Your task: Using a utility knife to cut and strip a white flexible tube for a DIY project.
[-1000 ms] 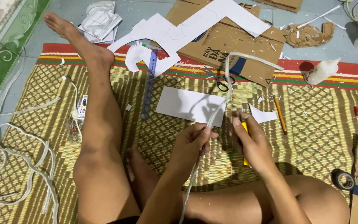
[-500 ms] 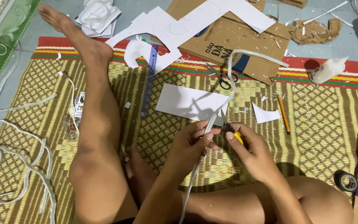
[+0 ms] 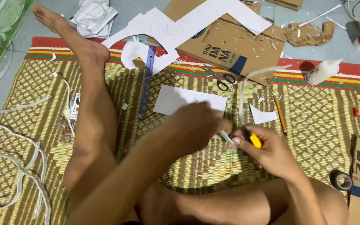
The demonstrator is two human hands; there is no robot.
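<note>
The left hand [image 3: 196,121] is curled shut around the near end of a thin white strip [image 3: 246,83], which rises from between the hands and arches over the woven straw mat [image 3: 313,137]; the right hand [image 3: 267,150] is closed on a yellow-handled cutter [image 3: 254,140], its tip meeting the strip beside the left fingers. Flat white paper [image 3: 176,100], a translucent blue ruler [image 3: 146,81], black scissors [image 3: 221,79] and brown corrugated cardboard [image 3: 230,41] lie beyond. Against half a second ago, the left hand has slid right to touch the right hand, and the strip blurs.
</note>
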